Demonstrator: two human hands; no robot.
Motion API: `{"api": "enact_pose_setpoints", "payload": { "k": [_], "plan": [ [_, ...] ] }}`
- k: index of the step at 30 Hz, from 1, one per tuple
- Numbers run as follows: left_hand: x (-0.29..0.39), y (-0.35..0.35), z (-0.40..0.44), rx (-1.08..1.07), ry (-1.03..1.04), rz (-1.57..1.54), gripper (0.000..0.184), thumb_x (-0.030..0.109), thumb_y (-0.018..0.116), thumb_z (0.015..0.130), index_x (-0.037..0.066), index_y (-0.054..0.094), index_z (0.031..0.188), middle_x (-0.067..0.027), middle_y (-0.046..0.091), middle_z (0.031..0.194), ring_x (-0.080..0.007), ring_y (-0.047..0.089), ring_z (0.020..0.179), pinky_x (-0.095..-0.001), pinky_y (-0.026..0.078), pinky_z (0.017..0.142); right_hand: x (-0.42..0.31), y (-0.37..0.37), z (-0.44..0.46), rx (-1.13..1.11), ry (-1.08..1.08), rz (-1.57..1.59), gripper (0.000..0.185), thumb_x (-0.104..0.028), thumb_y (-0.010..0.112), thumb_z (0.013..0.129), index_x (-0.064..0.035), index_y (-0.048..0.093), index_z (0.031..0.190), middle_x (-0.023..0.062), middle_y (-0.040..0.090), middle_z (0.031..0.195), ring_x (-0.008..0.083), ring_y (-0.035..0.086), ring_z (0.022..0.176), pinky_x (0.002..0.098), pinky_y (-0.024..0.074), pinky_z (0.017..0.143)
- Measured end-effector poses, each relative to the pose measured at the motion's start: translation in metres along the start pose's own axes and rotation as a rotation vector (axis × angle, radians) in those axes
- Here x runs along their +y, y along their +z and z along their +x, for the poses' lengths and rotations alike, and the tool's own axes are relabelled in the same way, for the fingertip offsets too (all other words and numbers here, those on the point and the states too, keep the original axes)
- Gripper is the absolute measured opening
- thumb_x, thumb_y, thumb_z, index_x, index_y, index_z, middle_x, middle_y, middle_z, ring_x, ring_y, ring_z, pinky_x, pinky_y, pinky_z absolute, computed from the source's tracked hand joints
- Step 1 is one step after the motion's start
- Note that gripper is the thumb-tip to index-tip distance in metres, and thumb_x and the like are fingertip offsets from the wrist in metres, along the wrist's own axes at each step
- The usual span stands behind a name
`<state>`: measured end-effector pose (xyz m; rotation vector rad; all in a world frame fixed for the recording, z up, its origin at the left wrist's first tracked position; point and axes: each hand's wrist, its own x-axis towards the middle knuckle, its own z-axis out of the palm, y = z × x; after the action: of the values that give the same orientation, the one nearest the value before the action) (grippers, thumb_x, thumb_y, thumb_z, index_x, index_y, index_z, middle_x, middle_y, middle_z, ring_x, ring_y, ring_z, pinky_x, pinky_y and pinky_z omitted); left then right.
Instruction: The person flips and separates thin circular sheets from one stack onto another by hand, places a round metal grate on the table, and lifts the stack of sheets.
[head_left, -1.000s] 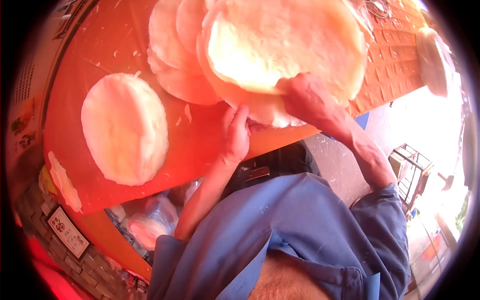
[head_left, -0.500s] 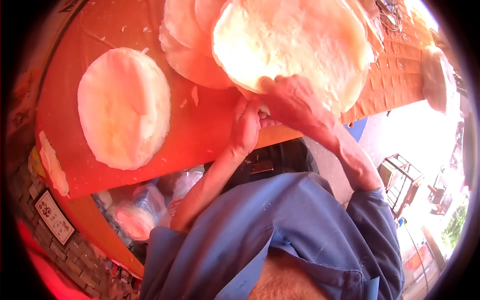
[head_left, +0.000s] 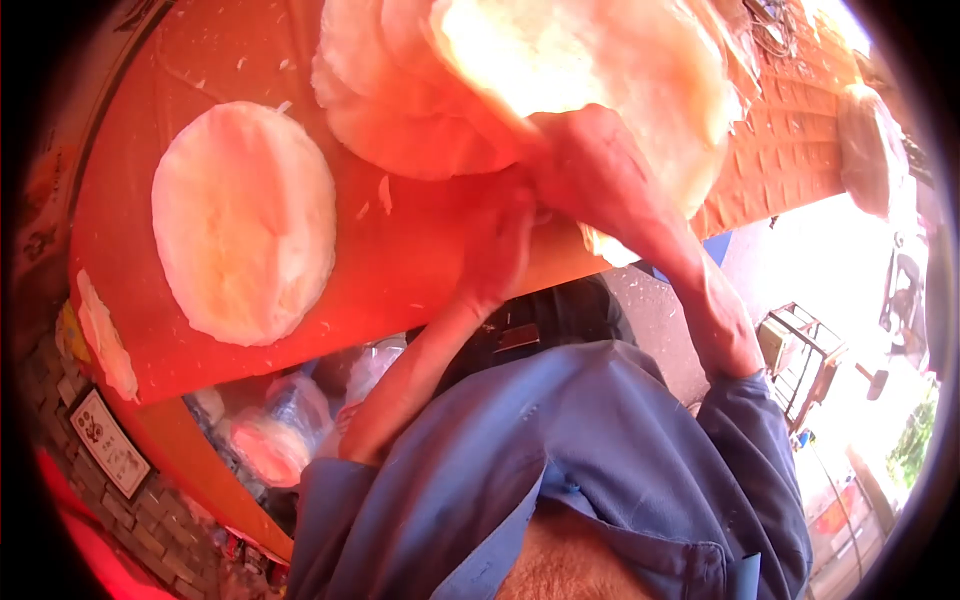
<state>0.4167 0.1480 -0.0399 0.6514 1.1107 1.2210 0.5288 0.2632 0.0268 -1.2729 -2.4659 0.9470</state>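
Observation:
A pile of large, thin, round flatbreads lies at the far side of the orange table, overlapped on its left by more thin rounds. My right hand is closed at the near edge of the top flatbread, which is drawn up toward the fingers. Just below and to the left, my left hand meets the right one; its fingers are blurred and partly hidden. Under my right wrist, a pale flatbread edge hangs over the table edge. A separate round stack of flatbreads rests to the left.
The orange table carries scattered crumbs and a pale strip of scrap at its left edge. Plastic bags sit underneath. A wrapped bundle stands at the far right, and a metal-framed cart is beyond the table.
My right hand has moved slightly up, and the top flatbread's left edge is now pulled toward it. My left hand stays close beside it. A pale edge now shows under my right wrist.

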Motion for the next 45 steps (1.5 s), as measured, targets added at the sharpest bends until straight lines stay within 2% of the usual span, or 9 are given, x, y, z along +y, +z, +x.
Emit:
{"api": "enact_pose_setpoints", "payload": {
  "k": [2,5,10,16,20,24,33,41,45],
  "plan": [
    [0.001,-0.012,0.003,0.056,0.001,-0.394,0.030,0.025,0.053,0.099,0.002,0.053,0.118,-0.0084,0.058,0.119,-0.0176,0.058,0.100,-0.0334,0.048,0.086,-0.037,-0.026,0.002,-0.142,-0.107,-0.078,0.012,-0.012,0.062,0.085,-0.0043,0.071,0.087,0.0140,0.069,0.080,0.0263,0.065,0.067,0.0341,0.0519,0.062],
    [0.020,-0.035,0.008,0.045,0.099,-0.714,0.034,0.028,0.052,0.099,0.003,0.050,0.123,-0.0081,0.056,0.123,-0.0193,0.056,0.105,-0.0351,0.047,0.089,-0.065,-0.011,0.007,-0.087,-0.377,0.081,0.014,-0.015,0.063,0.076,-0.0020,0.066,0.073,0.0198,0.064,0.070,0.0327,0.066,0.068,0.0394,0.0526,0.064],
    [0.056,-0.080,0.010,0.004,0.251,-0.874,0.042,0.033,0.050,0.099,0.005,0.045,0.131,-0.0077,0.053,0.129,-0.0222,0.053,0.113,-0.0380,0.045,0.095,-0.036,-0.056,0.000,-0.116,-0.260,0.368,0.016,-0.018,0.062,0.082,-0.0023,0.065,0.086,0.0144,0.066,0.079,0.0251,0.065,0.071,0.0344,0.0528,0.066],
    [0.058,-0.127,0.010,0.203,0.275,-0.737,0.053,0.039,0.048,0.099,0.007,0.040,0.140,-0.0072,0.049,0.137,-0.0257,0.049,0.122,-0.0415,0.043,0.101,0.065,-0.100,0.050,0.059,0.119,0.965,0.023,-0.021,0.060,0.088,-0.0028,0.065,0.102,0.0079,0.068,0.090,0.0160,0.065,0.076,0.0283,0.0531,0.068],
    [0.023,-0.138,0.016,0.444,0.124,-0.407,0.056,0.033,0.056,0.096,0.004,0.039,0.141,-0.0079,0.047,0.140,-0.0267,0.046,0.127,-0.0434,0.038,0.107,0.201,-0.035,0.073,0.032,0.429,0.782,0.032,-0.025,0.065,0.083,-0.0029,0.065,0.105,0.0036,0.067,0.091,0.0120,0.062,0.075,0.0240,0.0491,0.065],
    [0.018,-0.128,0.023,0.528,0.059,-0.300,0.048,0.020,0.056,0.096,0.002,0.043,0.138,-0.0095,0.050,0.135,-0.0235,0.049,0.122,-0.0390,0.041,0.102,0.123,-0.048,0.054,0.046,0.219,0.761,0.025,-0.025,0.067,0.080,-0.0025,0.069,0.092,0.0060,0.065,0.076,0.0147,0.062,0.078,0.0300,0.0486,0.068],
    [0.014,-0.109,0.033,0.777,0.077,-0.114,0.038,0.013,0.062,0.091,-0.001,0.053,0.124,-0.0095,0.058,0.119,-0.0168,0.056,0.106,-0.0298,0.048,0.086,0.159,-0.038,0.069,0.036,0.503,0.784,0.037,-0.028,0.070,0.080,0.0011,0.065,0.103,0.0045,0.062,0.083,0.0120,0.055,0.071,0.0282,0.0455,0.066],
    [0.039,-0.103,0.026,0.654,0.105,-0.381,0.027,0.006,0.064,0.086,-0.001,0.061,0.113,-0.0062,0.065,0.104,-0.0156,0.061,0.093,-0.0300,0.050,0.080,0.084,-0.096,0.079,0.396,0.390,0.449,0.046,-0.024,0.073,0.079,0.0019,0.062,0.116,0.0073,0.067,0.100,0.0157,0.064,0.085,0.0277,0.0509,0.077],
    [0.092,-0.111,0.018,0.578,0.198,-0.459,0.020,0.004,0.064,0.085,-0.001,0.064,0.104,-0.0030,0.066,0.094,-0.0100,0.060,0.082,-0.0240,0.049,0.071,0.097,-0.153,0.096,0.246,0.222,0.599,0.048,-0.024,0.070,0.082,0.0009,0.059,0.121,0.0069,0.066,0.101,0.0157,0.063,0.086,0.0283,0.0506,0.076]
  ]
}}
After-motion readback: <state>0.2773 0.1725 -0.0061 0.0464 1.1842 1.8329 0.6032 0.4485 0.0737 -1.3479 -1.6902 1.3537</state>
